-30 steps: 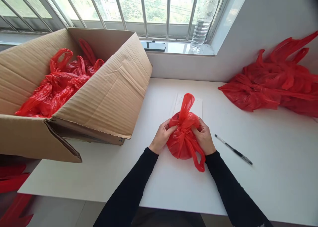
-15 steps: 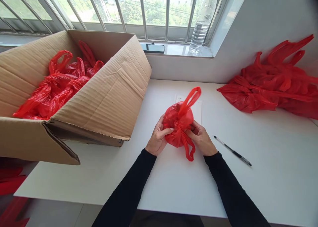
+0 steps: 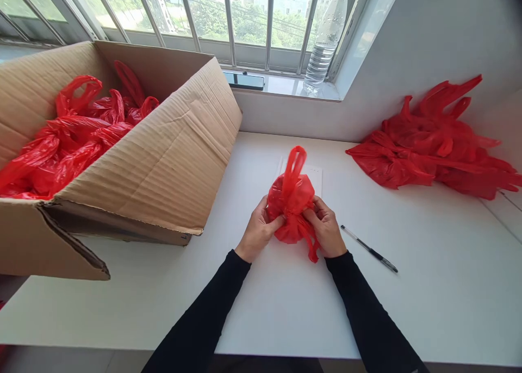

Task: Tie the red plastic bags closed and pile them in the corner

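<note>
A red plastic bag (image 3: 291, 196), bunched and knotted at its middle, is held just over the white table between both hands. One handle loop stands up from the knot and another hangs toward me. My left hand (image 3: 261, 226) grips the bag's left side, thumb pressed near the knot. From the right, my right hand (image 3: 326, 229) pinches it, with thumb and fingers closed on the plastic. What the bag contains is hidden. Behind the bag lies a white sheet of paper (image 3: 315, 180), partly covered from view. A black pen (image 3: 369, 248) rests to the right of my right hand.
At the left stands an open cardboard box (image 3: 163, 150) holding several red bags (image 3: 77, 128). A pile of red bags (image 3: 432, 144) lies at the right against the wall. On the sill are a phone (image 3: 244, 80) and a water bottle (image 3: 320, 63). The white table (image 3: 183, 297) ends near me.
The view has turned slightly. The bag's upper handle loop, which leaned right, now stands more upright. My left thumb has shifted on the plastic near the knot. Both hands keep hold of the bag.
</note>
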`<state>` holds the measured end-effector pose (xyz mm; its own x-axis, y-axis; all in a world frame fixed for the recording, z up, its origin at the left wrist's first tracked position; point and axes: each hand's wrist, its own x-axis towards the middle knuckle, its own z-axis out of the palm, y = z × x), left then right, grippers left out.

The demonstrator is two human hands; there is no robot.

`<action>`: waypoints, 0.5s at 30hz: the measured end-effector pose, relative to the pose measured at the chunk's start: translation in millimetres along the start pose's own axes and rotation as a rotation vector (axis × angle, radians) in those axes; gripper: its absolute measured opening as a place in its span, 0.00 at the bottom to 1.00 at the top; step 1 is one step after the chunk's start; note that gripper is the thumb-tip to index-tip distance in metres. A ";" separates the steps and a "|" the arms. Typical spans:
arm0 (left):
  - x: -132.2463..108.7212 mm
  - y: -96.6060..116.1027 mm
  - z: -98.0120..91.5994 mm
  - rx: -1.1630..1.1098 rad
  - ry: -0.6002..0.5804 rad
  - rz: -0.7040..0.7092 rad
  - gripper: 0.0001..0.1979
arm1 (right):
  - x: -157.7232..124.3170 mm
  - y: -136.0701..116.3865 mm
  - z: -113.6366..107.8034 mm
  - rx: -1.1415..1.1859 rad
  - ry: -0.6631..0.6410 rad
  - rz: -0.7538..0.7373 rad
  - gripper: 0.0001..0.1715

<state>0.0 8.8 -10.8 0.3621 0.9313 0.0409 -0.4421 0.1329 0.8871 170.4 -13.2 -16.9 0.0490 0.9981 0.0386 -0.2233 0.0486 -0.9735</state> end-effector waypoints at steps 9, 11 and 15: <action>-0.4 6.5 -5.6 -0.117 0.119 0.039 0.20 | 1.8 0.0 3.6 -0.156 -0.162 -0.016 0.24; -2.6 9.5 -3.3 -0.119 0.037 -0.012 0.23 | 2.8 2.2 1.9 -0.167 -0.091 -0.033 0.17; -2.7 8.0 -1.4 -0.048 -0.020 -0.054 0.32 | 3.2 3.6 -2.1 -0.179 0.005 -0.053 0.12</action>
<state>-5.6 7.8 -4.4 0.4022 0.9156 0.0030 -0.4604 0.1994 0.8650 171.8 -9.8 -20.7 0.0608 0.9940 0.0906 -0.0438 0.0933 -0.9947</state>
